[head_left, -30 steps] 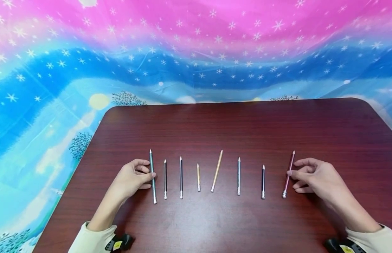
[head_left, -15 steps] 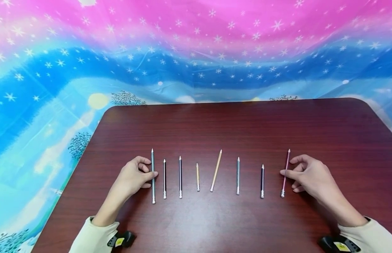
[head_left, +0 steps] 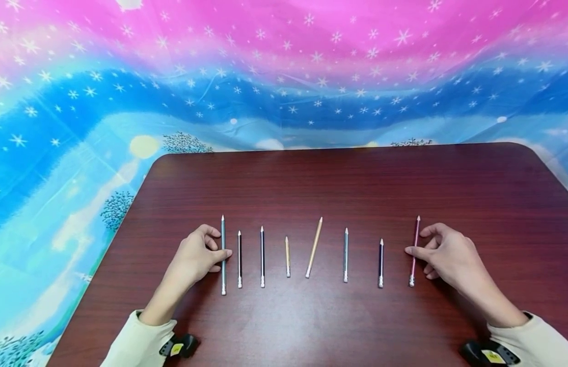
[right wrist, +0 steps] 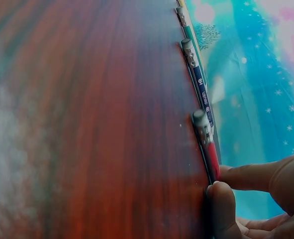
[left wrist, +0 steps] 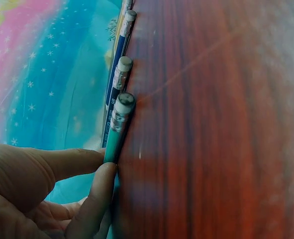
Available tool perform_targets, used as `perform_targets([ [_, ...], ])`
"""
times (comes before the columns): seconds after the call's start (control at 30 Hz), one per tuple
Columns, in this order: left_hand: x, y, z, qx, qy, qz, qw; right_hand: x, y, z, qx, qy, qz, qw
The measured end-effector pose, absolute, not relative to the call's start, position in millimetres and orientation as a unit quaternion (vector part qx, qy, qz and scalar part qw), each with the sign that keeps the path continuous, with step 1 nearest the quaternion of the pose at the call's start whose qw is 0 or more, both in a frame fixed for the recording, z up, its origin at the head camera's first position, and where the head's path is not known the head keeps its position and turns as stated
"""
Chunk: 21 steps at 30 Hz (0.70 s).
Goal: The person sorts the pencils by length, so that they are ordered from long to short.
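Head view shows six inner pencils [head_left: 263, 257] lying apart on the tabletop [head_left: 284, 326], untouched, so the middle of the row seems laid out. At its ends, the left hand [head_left: 197, 255] is clamped on the longer teal pencil [head_left: 223, 276], just beside its neighbour, and the right hand [head_left: 449, 255] on the red pencil [head_left: 416, 236]; those two look unfinished, as neither is let go yet.

Dark red-brown wood-grain table [head_left: 284, 183] with rounded far corners, pink and blue snowflake-patterned cloth [head_left: 284, 66] behind at twelve o'clock, printed tree [head_left: 117, 210] at nine o'clock
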<state>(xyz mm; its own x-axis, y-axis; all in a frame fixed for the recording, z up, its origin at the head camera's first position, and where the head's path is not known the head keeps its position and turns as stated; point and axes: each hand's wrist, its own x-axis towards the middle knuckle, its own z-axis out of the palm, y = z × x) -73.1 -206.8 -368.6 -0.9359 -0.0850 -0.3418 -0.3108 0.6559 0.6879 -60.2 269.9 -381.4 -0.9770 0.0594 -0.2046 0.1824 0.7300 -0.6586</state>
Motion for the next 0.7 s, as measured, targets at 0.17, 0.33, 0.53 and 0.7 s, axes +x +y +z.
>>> perform_targets([
  [0.17, -72.4, -206.7, -367.9, -0.109, 0.901, 0.398, 0.136, -58.9, 270.3, -380.7, 0.053, 0.928, -0.360, 0.083],
  [0.33, -72.2, -207.2, -367.1, -0.102, 0.904, 0.394, 0.134, -59.4, 270.4, -378.6, 0.047, 0.932, -0.349, 0.079],
  [0.53, -71.5, -207.0, -366.1, -0.107, 0.904, 0.394, 0.125, -60.9, 268.2, -378.2, 0.048, 0.935, -0.343, 0.074],
  [0.7, -71.7, -207.0, -364.9, -0.107, 0.906, 0.391, 0.121, -61.6, 267.9, -378.4, 0.057, 0.935, -0.342, 0.080],
])
